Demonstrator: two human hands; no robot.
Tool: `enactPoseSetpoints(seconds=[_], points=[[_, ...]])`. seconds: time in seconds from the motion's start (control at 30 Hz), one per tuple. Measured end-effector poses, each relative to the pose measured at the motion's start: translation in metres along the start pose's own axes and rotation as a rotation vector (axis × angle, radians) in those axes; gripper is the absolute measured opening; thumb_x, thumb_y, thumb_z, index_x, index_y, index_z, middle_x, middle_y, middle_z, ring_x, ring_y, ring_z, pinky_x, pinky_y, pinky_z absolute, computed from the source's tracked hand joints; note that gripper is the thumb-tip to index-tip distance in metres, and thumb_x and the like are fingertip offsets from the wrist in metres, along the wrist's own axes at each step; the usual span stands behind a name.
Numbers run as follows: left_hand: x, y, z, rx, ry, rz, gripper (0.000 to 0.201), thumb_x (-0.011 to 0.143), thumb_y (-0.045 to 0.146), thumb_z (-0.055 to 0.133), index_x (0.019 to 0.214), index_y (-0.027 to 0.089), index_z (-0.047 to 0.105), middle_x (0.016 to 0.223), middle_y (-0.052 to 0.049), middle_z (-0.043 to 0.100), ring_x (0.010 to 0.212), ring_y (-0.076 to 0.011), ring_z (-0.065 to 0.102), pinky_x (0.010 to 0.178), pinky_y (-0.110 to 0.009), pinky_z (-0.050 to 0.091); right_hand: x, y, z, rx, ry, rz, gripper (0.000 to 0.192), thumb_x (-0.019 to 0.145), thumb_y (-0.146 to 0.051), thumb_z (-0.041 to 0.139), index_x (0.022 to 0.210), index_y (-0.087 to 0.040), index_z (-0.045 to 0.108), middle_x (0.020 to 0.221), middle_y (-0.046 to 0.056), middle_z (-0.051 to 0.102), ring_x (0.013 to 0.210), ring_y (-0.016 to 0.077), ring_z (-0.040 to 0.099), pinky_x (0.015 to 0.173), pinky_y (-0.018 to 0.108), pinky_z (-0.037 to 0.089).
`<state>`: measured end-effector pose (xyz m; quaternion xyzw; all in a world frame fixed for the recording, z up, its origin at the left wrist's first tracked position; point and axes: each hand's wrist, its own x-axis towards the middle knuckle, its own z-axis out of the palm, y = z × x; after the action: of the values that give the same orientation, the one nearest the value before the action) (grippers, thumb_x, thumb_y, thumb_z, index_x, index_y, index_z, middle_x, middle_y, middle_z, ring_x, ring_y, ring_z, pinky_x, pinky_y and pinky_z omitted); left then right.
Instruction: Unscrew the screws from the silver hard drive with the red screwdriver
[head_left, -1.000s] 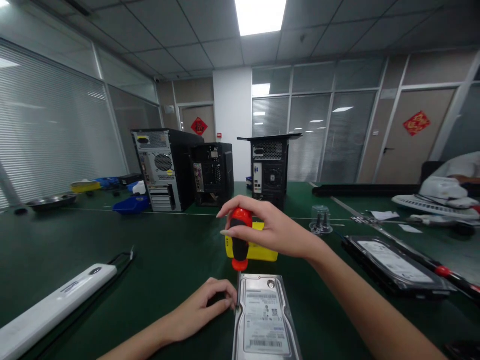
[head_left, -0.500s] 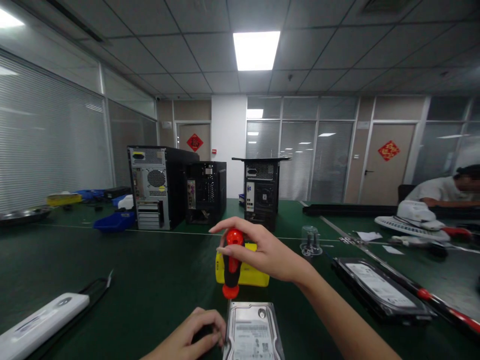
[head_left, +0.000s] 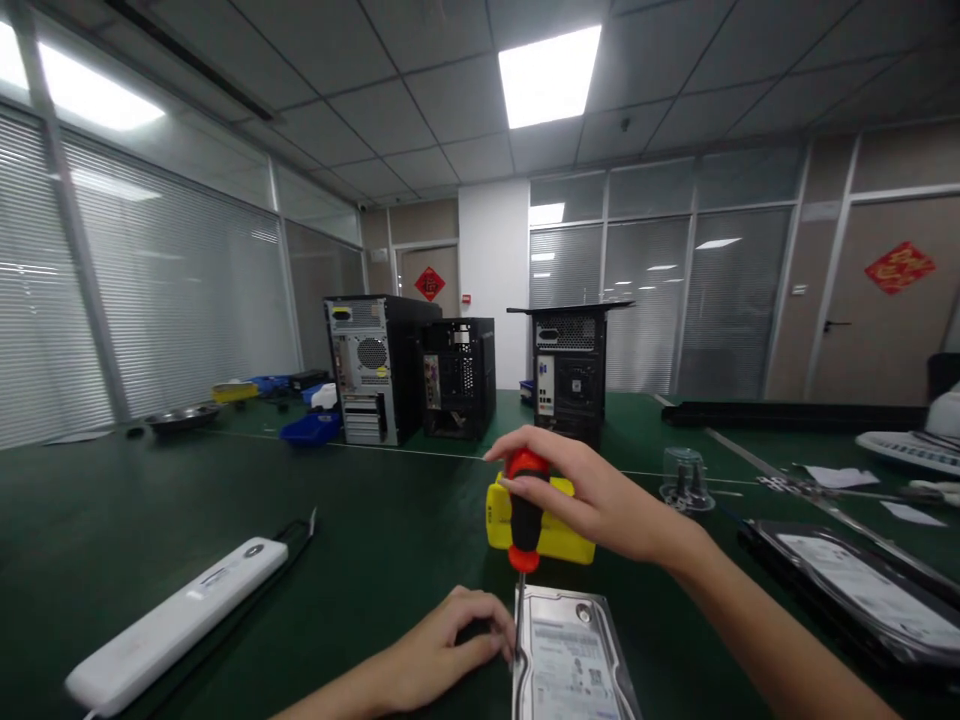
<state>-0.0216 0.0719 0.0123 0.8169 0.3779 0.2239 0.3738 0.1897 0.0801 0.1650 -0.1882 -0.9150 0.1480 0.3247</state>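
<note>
Looking down at the green table [head_left: 150, 500], I have my right hand [head_left: 600, 495] curled over the top of a red and black screwdriver [head_left: 525, 510], fingers wrapped round its handle. The tool stands upright, its thin shaft running down to the near left corner of a hard drive [head_left: 574, 660] that lies flat on the table, label side up. My left hand [head_left: 442, 650] rests on the table just beside the drive's left edge, fingers bent loosely with the tips touching or nearly touching the drive's side close to the screwdriver's tip; I cannot tell whether they pinch anything there.

Just behind the screwdriver sits a yellow box [head_left: 544, 525], partly hidden by my right hand. To the left lies a long white power strip [head_left: 180, 620] with a black cable [head_left: 292, 540] looping off its far end. On the right is a second hard drive [head_left: 862, 600] on a dark tray, and a little further back stands a small clear cup [head_left: 682, 480] turned upside down over some small parts.

Farther across the table stand three computer towers [head_left: 375, 370], backs turned to me, one of them with its side open. Near them are a blue bin [head_left: 309, 428], a yellow tray [head_left: 234, 392] and a metal dish [head_left: 184, 416].
</note>
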Motion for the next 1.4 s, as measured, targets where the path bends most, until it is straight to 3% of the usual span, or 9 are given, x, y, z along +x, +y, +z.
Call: enactPoseSetpoints(seconds=[0.17, 0.37, 0.5, 0.6, 0.73, 0.87, 0.97, 1.1, 1.4], points=[[0.0, 0.002, -0.001, -0.029, -0.007, 0.021, 0.018, 0.087, 0.015, 0.047, 0.092, 0.02, 0.063, 0.096, 0.001, 0.066, 0.098, -0.0172, 0.054, 0.095, -0.031, 0.032, -0.003, -0.005, -0.003, -0.226, 0.012, 0.016, 0.026, 0.094, -0.04, 0.047, 0.101, -0.017, 0.058, 0.097, 0.005, 0.062, 0.082, 0.0168, 0.057, 0.073, 0.032, 0.045], [0.001, 0.005, -0.001, -0.041, -0.001, 0.04, 0.016, 0.082, 0.011, 0.049, 0.088, 0.019, 0.062, 0.092, -0.001, 0.067, 0.094, -0.0176, 0.057, 0.091, -0.03, 0.036, -0.01, -0.008, -0.019, -0.241, -0.102, 0.029, 0.027, 0.097, -0.03, 0.04, 0.117, -0.02, 0.055, 0.112, 0.006, 0.063, 0.098, 0.0179, 0.059, 0.084, 0.033, 0.044], [0.002, 0.004, 0.0, -0.049, 0.003, 0.057, 0.02, 0.078, 0.006, 0.051, 0.089, 0.018, 0.062, 0.092, 0.0, 0.067, 0.092, -0.0173, 0.057, 0.09, -0.029, 0.038, -0.01, -0.008, -0.021, -0.468, -0.089, 0.093, 0.037, 0.093, -0.05, 0.041, 0.097, -0.02, 0.062, 0.081, 0.003, 0.067, 0.07, 0.018, 0.061, 0.063, 0.031, 0.041], [0.001, 0.004, 0.0, -0.045, 0.005, 0.054, 0.02, 0.077, 0.006, 0.053, 0.089, 0.018, 0.063, 0.093, -0.001, 0.067, 0.093, -0.0176, 0.057, 0.089, -0.029, 0.038, -0.011, -0.009, -0.021, -0.56, -0.082, 0.122, 0.037, 0.094, -0.051, 0.038, 0.093, -0.02, 0.058, 0.066, 0.0, 0.061, 0.057, 0.0165, 0.055, 0.056, 0.029, 0.035], [0.001, 0.006, -0.001, -0.01, 0.013, 0.064, 0.016, 0.078, 0.008, 0.055, 0.088, 0.017, 0.064, 0.093, -0.001, 0.067, 0.093, -0.018, 0.058, 0.091, -0.031, 0.037, -0.014, -0.012, -0.023, -0.457, -0.103, 0.145, 0.031, 0.098, -0.041, 0.032, 0.11, -0.02, 0.051, 0.076, 0.003, 0.065, 0.068, 0.0182, 0.059, 0.064, 0.031, 0.039], [0.001, 0.006, -0.001, -0.019, 0.011, 0.072, 0.013, 0.08, 0.011, 0.056, 0.088, 0.017, 0.064, 0.092, -0.002, 0.067, 0.092, -0.0182, 0.058, 0.09, -0.031, 0.039, -0.012, -0.011, -0.023, -0.306, -0.145, 0.168, 0.036, 0.095, -0.052, 0.036, 0.097, -0.021, 0.055, 0.075, 0.0, 0.064, 0.064, 0.0154, 0.057, 0.061, 0.029, 0.039], [0.001, 0.004, 0.0, -0.049, 0.036, 0.086, 0.013, 0.08, 0.01, 0.056, 0.088, 0.017, 0.064, 0.092, -0.002, 0.067, 0.091, -0.0179, 0.059, 0.09, -0.031, 0.04, -0.008, -0.01, -0.02, -0.358, -0.11, 0.155, 0.039, 0.092, -0.055, 0.04, 0.084, -0.019, 0.055, 0.07, 0.0, 0.059, 0.061, 0.0142, 0.052, 0.057, 0.028, 0.037], [0.002, 0.001, 0.0, -0.122, 0.1, 0.106, 0.017, 0.078, 0.007, 0.055, 0.088, 0.015, 0.066, 0.088, -0.003, 0.067, 0.086, -0.0166, 0.059, 0.082, -0.027, 0.044, 0.001, -0.012, -0.017, -0.467, -0.095, 0.136, 0.033, 0.096, -0.041, 0.037, 0.083, -0.019, 0.057, 0.085, 0.004, 0.061, 0.07, 0.0156, 0.054, 0.062, 0.03, 0.039], [0.012, -0.027, 0.004, -0.233, 0.352, -0.02, 0.033, 0.086, 0.021, 0.052, 0.118, 0.016, 0.053, 0.096, -0.004, 0.058, 0.067, -0.0111, 0.055, 0.067, -0.025, 0.043, 0.024, -0.005, -0.034, -0.073, -0.389, 0.306, 0.023, 0.096, -0.036, 0.037, 0.102, -0.019, 0.051, 0.098, 0.005, 0.06, 0.088, 0.0186, 0.057, 0.077, 0.032, 0.045]])
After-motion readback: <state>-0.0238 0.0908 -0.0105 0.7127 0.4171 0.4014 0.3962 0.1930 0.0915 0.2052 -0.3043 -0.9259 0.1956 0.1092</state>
